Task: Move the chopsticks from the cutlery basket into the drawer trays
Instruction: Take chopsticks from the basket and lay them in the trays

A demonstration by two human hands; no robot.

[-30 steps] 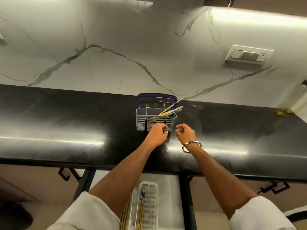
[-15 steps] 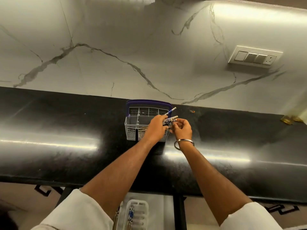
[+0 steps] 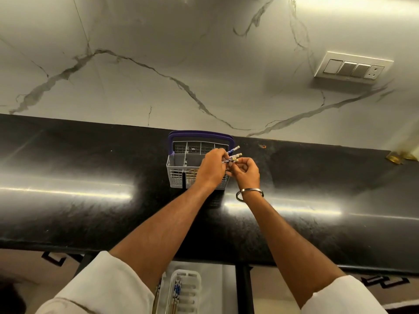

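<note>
Both hands meet above the cutlery basket (image 3: 179,175). The left hand (image 3: 212,169) clamps the chopsticks (image 3: 233,156) over the basket's right end, likely bundling them for lifting. The right hand (image 3: 246,173) pinches their ends, apparently aligning them. The drawer tray (image 3: 195,276) waits below the basket.

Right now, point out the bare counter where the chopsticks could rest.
Bare black counter runs left of the cutlery basket, and right of it toward the gold object. Crowded: both hands gripping chopsticks at the basket's right end.
</note>
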